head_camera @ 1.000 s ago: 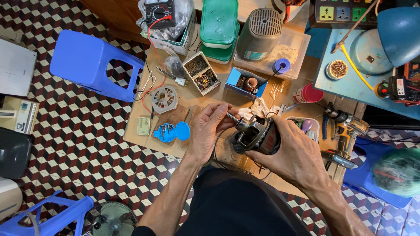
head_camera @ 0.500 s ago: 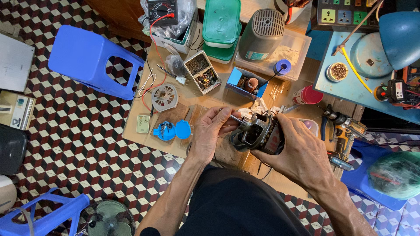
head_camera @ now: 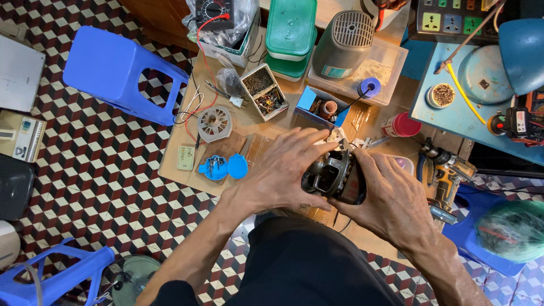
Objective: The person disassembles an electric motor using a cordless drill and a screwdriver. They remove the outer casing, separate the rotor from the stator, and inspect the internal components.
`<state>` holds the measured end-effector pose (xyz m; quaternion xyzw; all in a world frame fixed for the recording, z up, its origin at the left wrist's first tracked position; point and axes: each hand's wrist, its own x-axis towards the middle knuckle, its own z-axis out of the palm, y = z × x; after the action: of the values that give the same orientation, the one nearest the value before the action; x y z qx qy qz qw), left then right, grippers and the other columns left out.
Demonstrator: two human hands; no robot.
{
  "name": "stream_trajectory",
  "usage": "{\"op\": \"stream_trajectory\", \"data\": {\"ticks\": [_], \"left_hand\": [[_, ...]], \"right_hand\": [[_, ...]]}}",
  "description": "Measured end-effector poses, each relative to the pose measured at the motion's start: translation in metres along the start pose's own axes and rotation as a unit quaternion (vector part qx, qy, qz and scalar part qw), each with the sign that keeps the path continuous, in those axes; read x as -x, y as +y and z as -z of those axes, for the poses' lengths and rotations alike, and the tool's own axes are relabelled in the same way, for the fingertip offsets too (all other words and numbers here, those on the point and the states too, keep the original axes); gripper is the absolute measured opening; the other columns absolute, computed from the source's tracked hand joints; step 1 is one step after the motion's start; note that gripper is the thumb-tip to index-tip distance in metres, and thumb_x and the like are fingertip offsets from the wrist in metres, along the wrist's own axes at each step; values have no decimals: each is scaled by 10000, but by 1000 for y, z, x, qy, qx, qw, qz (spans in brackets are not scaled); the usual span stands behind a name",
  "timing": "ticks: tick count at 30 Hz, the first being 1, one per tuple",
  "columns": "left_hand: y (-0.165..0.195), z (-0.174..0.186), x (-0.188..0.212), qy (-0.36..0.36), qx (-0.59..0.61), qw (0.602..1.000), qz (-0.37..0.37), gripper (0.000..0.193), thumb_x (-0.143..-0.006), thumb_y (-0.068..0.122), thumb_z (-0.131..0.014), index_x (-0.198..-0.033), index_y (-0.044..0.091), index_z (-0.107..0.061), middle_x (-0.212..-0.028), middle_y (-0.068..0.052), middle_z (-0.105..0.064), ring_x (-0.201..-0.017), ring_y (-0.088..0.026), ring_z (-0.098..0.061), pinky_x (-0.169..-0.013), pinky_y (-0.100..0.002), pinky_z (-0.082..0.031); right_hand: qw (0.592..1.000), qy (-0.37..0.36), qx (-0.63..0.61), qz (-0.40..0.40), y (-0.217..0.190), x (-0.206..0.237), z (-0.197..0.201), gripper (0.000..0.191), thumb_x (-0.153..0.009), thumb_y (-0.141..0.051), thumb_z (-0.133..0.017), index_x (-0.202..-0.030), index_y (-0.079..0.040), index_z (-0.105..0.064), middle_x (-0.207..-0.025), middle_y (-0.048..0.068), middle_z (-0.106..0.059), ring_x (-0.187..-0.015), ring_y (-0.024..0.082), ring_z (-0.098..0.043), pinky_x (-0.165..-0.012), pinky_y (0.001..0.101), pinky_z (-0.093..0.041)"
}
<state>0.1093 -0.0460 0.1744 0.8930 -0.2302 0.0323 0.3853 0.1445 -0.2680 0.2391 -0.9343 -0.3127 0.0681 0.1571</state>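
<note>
left hand (head_camera: 283,173) + right hand (head_camera: 391,195) fingers still gripping motor (head_camera: 334,178) | hands closer together

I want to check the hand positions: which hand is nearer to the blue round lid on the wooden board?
Left. The left hand grips the dark motor just to the right of the blue round lid. The right hand holds the motor's far side, farther from the lid.

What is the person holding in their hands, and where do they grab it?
A dark electric motor. The left hand covers its top and left side; the right hand cups its right side, above the wooden board.
</note>
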Motion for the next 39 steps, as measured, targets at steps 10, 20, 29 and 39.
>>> {"op": "stream_trajectory", "data": {"ticks": [10, 20, 29, 39], "left_hand": [[1, -1, -12, -46, 27, 999, 6, 998, -601, 470, -925, -1450, 143, -514, -1335, -80, -667, -1247, -271, -606, -1003, -452, -443], [4, 3, -20, -76, 35, 996, 8, 873, -653, 406, -876, -1400, 109, -538, -1206, -106, -699, -1145, -284, -664, -972, -453, -476], [10, 4, -17, -69, 12, 998, 9, 875, -667, 392, -828, -1410, 68, -500, -1250, -178, -669, -1207, -330, -625, -1022, -472, -443], [12, 7, -17, -90, 18, 994, 56, 889, -641, 367, -781, -1429, 87, -480, -1248, -182, -634, -1199, -350, -589, -1020, -487, -432]], "right_hand": [[999, 19, -14, 25, 6, 5, 0, 915, -621, -458, -887, -1319, 27, -548, -1002, 183, -662, -929, 335, -680, -773, 451, -544], [999, -25, -41, -10, 12, 5, 6, 909, -609, -453, -871, -1330, 3, -558, -1007, 169, -669, -941, 337, -686, -758, 460, -542], [993, -81, -37, -75, 15, 9, 8, 925, -558, -501, -897, -1292, -23, -600, -980, 158, -671, -945, 325, -681, -779, 466, -544], [992, -79, -23, -91, 16, 14, 10, 978, -549, -484, -907, -1360, -54, -568, -1040, 146, -675, -962, 320, -682, -742, 446, -563]]}}
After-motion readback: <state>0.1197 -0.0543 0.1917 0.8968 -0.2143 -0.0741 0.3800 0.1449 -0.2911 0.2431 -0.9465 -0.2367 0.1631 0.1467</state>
